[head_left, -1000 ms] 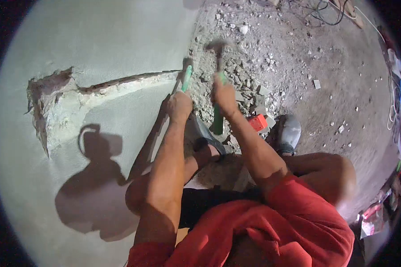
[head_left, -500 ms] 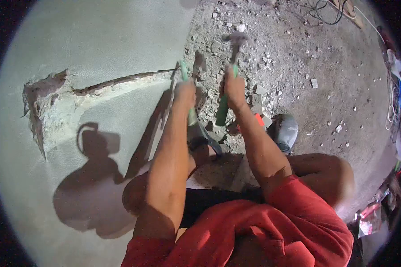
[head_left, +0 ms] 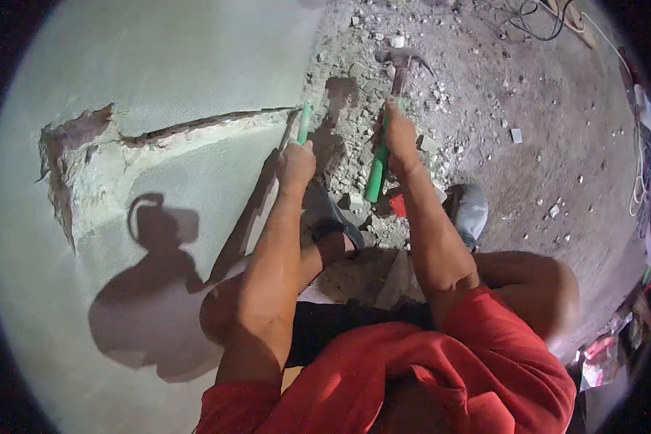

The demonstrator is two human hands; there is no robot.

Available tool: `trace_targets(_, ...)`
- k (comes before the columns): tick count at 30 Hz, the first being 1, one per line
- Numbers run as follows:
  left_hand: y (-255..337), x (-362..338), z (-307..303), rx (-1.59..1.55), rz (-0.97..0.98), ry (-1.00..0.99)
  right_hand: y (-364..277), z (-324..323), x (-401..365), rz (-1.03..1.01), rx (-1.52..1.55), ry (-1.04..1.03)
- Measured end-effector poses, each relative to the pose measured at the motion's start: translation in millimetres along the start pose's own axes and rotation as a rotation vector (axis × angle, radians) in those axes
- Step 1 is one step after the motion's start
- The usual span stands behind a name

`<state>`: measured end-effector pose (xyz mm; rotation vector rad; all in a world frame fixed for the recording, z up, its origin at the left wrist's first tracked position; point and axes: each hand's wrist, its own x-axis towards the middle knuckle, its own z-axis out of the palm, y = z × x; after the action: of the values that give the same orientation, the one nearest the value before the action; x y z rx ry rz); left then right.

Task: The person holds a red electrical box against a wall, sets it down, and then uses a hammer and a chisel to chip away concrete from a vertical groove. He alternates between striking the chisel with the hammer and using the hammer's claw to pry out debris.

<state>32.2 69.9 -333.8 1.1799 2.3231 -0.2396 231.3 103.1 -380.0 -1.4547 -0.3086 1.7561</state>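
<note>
My left hand (head_left: 295, 165) is closed around a green chisel (head_left: 304, 124), whose upper part stands out above the fist beside the right end of a wall groove (head_left: 210, 124). The rest of the chisel is hidden by the hand. To the right, my right hand (head_left: 401, 137) grips the green handle of a claw hammer (head_left: 375, 177) near its middle. The hammer's metal head (head_left: 403, 55) points away from me, over the rubble, with a gap between it and the chisel.
A ragged broken hollow (head_left: 83, 166) opens in the plastered wall (head_left: 195, 58) at the left. Rubble (head_left: 369, 94) lies along the wall's foot, around my shoes (head_left: 470, 213). A red object (head_left: 398, 205) is among it. Cables (head_left: 539, 22) lie at the far right.
The hammer has shifted slightly right, and its head has turned so the claw shows clearly. My left hand sits slightly lower, with the chisel tilted the other way.
</note>
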Motion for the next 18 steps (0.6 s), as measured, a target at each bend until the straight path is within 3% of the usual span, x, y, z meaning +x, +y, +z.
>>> trace_targets(4, 6.6, 4.3, -1.9, 0.016, 0.023, 0.084, -4.0, 11.3, -9.2, -0.047, 0.010, 0.027)
trace_targets(7, 15.4, 10.3, -9.8, -0.125, -0.087, -0.046, 13.8, 27.2, -12.3, -0.177, -0.042, 0.069)
trace_targets(8, 19.5, 7.9, -12.9, -0.082, -0.079, -0.039, 28.0, 35.2, -10.3, -0.245, -0.100, 0.104)
trace_targets(11, 12.5, 13.5, 0.2, -0.018, -0.061, -0.004, 106.5, 47.7, -2.9, -0.565, -0.653, 0.089)
trace_targets(12, 10.4, 16.8, 6.5, 0.014, -0.042, 0.019, 108.8, 46.3, -1.8, -0.314, -0.705, -0.016)
trace_targets(13, 10.9, 16.3, 5.2, 0.018, -0.039, 0.018, 111.8, 36.3, 14.4, -0.419, -0.725, -0.059)
trace_targets(17, 6.2, 20.6, 10.5, -0.105, -0.083, -0.045, -4.4, 25.3, -5.8, -0.083, -0.252, -0.006)
trace_targets(18, 3.1, 23.3, 14.4, -0.106, -0.078, -0.032, -21.0, 25.8, -9.6, -0.247, -0.106, 0.025)
